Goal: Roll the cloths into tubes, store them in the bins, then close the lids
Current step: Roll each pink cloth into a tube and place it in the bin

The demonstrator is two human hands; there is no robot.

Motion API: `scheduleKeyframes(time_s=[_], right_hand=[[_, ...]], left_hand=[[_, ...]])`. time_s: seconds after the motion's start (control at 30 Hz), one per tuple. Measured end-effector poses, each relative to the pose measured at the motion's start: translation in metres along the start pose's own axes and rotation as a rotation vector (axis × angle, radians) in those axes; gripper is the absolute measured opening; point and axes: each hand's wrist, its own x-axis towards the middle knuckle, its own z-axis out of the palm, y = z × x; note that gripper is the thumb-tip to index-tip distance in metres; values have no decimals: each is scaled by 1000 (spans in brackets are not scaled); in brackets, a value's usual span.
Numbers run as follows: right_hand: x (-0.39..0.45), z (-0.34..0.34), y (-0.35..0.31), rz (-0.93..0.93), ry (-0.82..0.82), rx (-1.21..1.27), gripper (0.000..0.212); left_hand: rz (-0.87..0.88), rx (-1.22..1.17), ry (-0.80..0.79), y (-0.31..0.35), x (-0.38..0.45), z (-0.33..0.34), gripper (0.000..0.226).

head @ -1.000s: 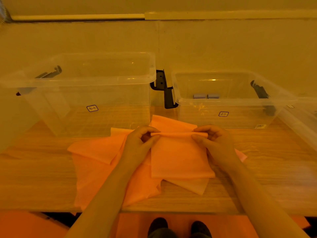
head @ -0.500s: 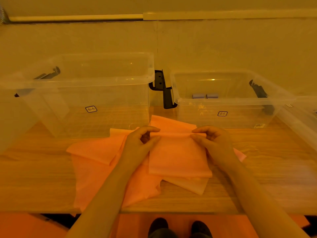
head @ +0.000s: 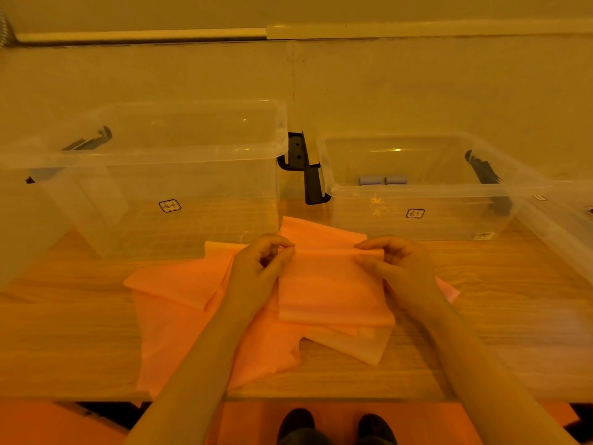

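At the far left stands the large clear bin (head: 160, 194), open, nothing inside but the black latch (head: 86, 142) hanging at its left end. Its near wall sits just behind the heap of orange cloths (head: 179, 313) spread on the wooden table (head: 64, 332).

Over that heap the left hand (head: 256, 268) pinches the far edge of the top cloth (head: 330, 290) between thumb and curled fingers. The edge is turned over into a narrow fold running across to the right hand (head: 398, 261), which pinches the other end the same way. Compared with a second ago, little has changed: both hands sit at the same far edge, the fold looks about as slim as it did, and only the fingers have shifted a touch on it. That suggests the roll is barely started. The first turn is being tightened rather than driven forward, and nearly the whole cloth still lies flat towards the person.

Between the bins stand two black latches (head: 305, 168). To the right is the smaller clear bin (head: 426, 200), also open, with two small grey-blue rolls (head: 382, 180) seen through its wall near the back; what they are cannot be told. At the far right edge a clear plastic piece (head: 558, 232) leans, perhaps a lid.

Judged from this, no orange cloth is stored and no lid is closed, so the task is at an early stage.
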Motion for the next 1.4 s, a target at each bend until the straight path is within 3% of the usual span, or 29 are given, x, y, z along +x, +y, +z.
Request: scheduleKeyframes(time_s=[0.23,0.53,0.73,0.9,1.1,1.4], right_hand=[[3,-2,1,-78,54,-101,11],[1,0,-3,-11,11,12,21],[0,-1,-5,-116,73,-187,18],[1,-2,-3,-120,61,-179,17],[1,-2,-2,-135,86,-155,15],[3,0,-3,-107,136,-108,21]], left_hand=[[-45,-47,-24,-2,-1,0,26],[-43,26,-9,-1,0,0,20],[-42,-38,8,2,-1,0,15],[-20,-17,-3,0,-1,-1,15],[-28,-16,3,-2,-1,-1,28],[-17,26,56,-6,2,-2,10]])
